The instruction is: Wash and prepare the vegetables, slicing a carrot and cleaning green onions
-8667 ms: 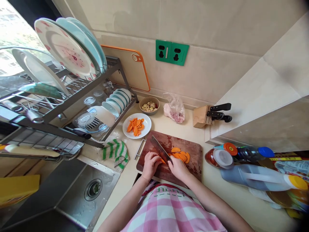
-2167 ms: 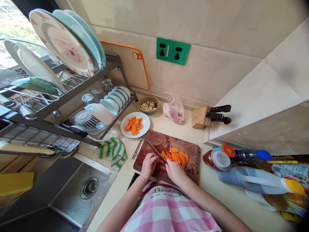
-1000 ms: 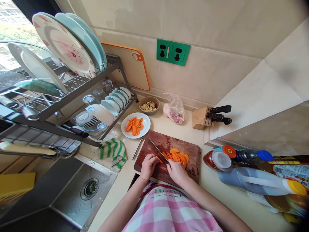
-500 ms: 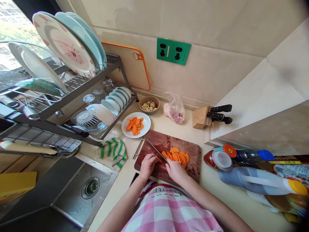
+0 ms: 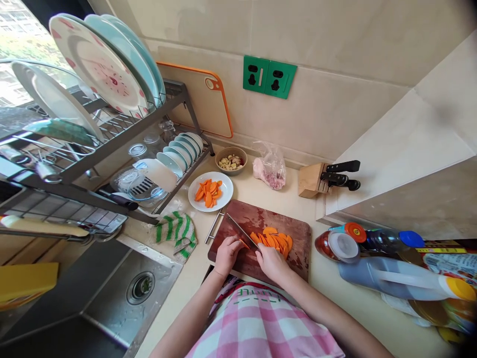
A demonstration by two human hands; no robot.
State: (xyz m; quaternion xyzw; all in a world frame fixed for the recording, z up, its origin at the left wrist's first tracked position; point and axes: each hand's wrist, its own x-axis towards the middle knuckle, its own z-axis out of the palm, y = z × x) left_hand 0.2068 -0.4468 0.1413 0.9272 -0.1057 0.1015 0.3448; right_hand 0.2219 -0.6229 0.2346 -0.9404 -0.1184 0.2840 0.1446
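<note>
Beige tiles cover the wall (image 5: 328, 44) behind a cream countertop (image 5: 294, 199), with a green double socket panel (image 5: 269, 77) set into them. On the counter lies a dark reddish-brown rectangular cutting board (image 5: 246, 211), a metal bar handle at its left end. The right hand (image 5: 273, 263) has its fingers closed around the mostly hidden handle of a long, dark-bladed kitchen knife (image 5: 238, 226), whose blade slants across the board towards its far left corner. Beside the blade, the left hand (image 5: 227, 253) has its fingers bent and drawn together on a small orange carrot piece (image 5: 244, 244), largely covered by them. Right of the knife, a heap of thin orange carrot slices (image 5: 276, 239) overlaps on the board. Beyond the board's far left corner, a round white plate (image 5: 228, 188) carries more orange slices, and behind it stands a ribbed grey-brown bowl (image 5: 231, 172) of pale pieces that look like garlic cloves. Raw pink meat in a clear plastic bag (image 5: 269, 174) sits right of the bowl, then a light wooden knife block (image 5: 309, 180) with black handles. Left of the board, a green-and-white striped cloth (image 5: 177, 233) lies near the steel sink (image 5: 112, 288).
</note>
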